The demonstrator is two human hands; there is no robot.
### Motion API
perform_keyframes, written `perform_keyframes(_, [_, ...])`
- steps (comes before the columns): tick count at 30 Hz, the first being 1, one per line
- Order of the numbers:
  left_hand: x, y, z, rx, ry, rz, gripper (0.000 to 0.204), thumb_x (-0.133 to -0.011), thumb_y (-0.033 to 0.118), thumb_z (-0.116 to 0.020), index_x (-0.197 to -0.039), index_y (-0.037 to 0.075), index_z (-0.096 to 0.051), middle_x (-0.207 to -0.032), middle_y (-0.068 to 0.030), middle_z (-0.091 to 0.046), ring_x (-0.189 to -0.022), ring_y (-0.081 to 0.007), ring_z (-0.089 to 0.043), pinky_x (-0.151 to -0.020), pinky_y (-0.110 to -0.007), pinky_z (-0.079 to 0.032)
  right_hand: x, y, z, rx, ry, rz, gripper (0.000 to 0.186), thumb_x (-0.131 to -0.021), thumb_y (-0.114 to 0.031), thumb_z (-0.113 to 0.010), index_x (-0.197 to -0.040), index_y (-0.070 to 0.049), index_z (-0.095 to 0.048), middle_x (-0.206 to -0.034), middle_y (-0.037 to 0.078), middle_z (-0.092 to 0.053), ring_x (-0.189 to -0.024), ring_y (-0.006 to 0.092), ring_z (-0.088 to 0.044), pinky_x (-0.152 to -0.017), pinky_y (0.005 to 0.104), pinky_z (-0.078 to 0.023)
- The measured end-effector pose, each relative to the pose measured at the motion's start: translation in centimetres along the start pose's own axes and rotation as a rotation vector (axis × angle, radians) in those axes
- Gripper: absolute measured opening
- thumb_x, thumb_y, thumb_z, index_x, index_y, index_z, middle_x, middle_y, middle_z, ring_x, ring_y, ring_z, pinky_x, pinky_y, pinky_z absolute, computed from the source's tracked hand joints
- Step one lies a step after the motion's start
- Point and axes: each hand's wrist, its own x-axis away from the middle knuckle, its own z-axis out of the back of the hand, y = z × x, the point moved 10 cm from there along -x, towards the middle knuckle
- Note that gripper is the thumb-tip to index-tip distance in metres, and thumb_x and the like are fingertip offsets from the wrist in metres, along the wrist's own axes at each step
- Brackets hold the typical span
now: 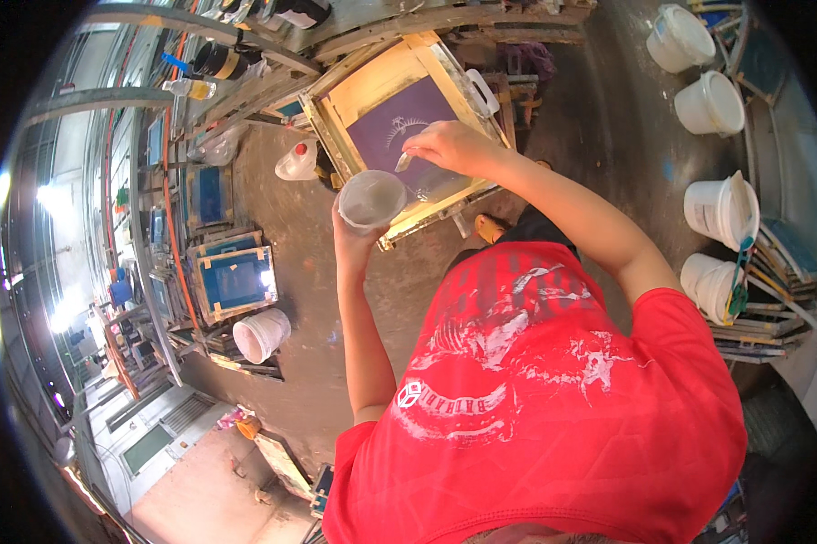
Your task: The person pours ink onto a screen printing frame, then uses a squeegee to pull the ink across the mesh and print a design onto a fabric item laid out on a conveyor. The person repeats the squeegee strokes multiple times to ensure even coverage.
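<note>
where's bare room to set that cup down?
Bare floor between the wooden screen frame, the blue framed screens and the white bucket.

Crowded: the stacked frames at left, and the right edge, lined with white buckets.

Left hand holds the plastic cup; right hand is over the purple mesh.

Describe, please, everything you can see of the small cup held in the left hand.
The cup is a small round container of translucent whitish plastic, open at the top, with a thin rim. It is held about upright, and a pale residue clouds its inside; what it contains cannot be told. The left hand grips it from below and the side, fingers around its wall. It sits just in front of the lower edge of the wooden-framed purple screen, beside the right hand, which holds a small tool over the mesh.
</note>
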Motion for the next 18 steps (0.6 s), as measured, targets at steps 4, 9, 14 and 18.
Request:
perform_keyframes(4, [0.0, 0.1, -1.4, 0.308, -0.070, 0.112, 0.095, -0.063, -0.005, -0.084, -0.147, 0.006, -0.041, -0.139, -0.0089, -0.055, -0.129, -0.0260, -0.055, -0.112, -0.040, -0.043, -1.6, -1.7, -1.8, 0.030, -0.079, 0.158, 0.020, -0.097, -0.025, -0.062, -0.101, -0.009, -0.072, -0.087, 0.014, -0.071, -0.088, 0.0341, -0.068, -0.078, 0.0453, -0.053])
perform_keyframes(9, [-0.5, -1.1, -2.3, 0.457, -0.034, 0.127, 0.094, -0.062, -0.006, -0.082, -0.146, 0.006, -0.041, -0.138, -0.0096, -0.055, -0.127, -0.0257, -0.056, -0.106, -0.039, -0.048, -1.4, -3.0, -3.3, 0.187, -0.271, 0.270, 0.018, -0.095, -0.026, -0.062, -0.097, -0.010, -0.071, -0.082, 0.014, -0.068, -0.086, 0.0342, -0.068, -0.077, 0.0440, -0.054])
perform_keyframes(14, [-1.6, -3.9, -1.9, 0.433, 0.109, 0.040, 0.091, -0.063, -0.012, -0.080, -0.144, 0.006, -0.042, -0.138, -0.0105, -0.056, -0.126, -0.0257, -0.057, -0.103, -0.039, -0.052, -1.0, -4.6, -2.9, 0.252, -0.356, 0.282, 0.017, -0.095, -0.026, -0.063, -0.098, -0.011, -0.071, -0.083, 0.010, -0.066, -0.086, 0.0321, -0.067, -0.076, 0.0435, -0.055])
perform_keyframes(18, [-2.3, -6.0, -1.9, 0.379, 0.166, 0.044, 0.093, -0.062, -0.015, -0.079, -0.144, 0.006, -0.042, -0.138, -0.0094, -0.057, -0.127, -0.0245, -0.057, -0.106, -0.040, -0.050, -2.7, -7.2, -0.3, 0.244, -0.338, 0.375, 0.019, -0.095, -0.026, -0.063, -0.104, -0.012, -0.072, -0.086, 0.009, -0.067, -0.089, 0.0308, -0.066, -0.079, 0.0431, -0.054])
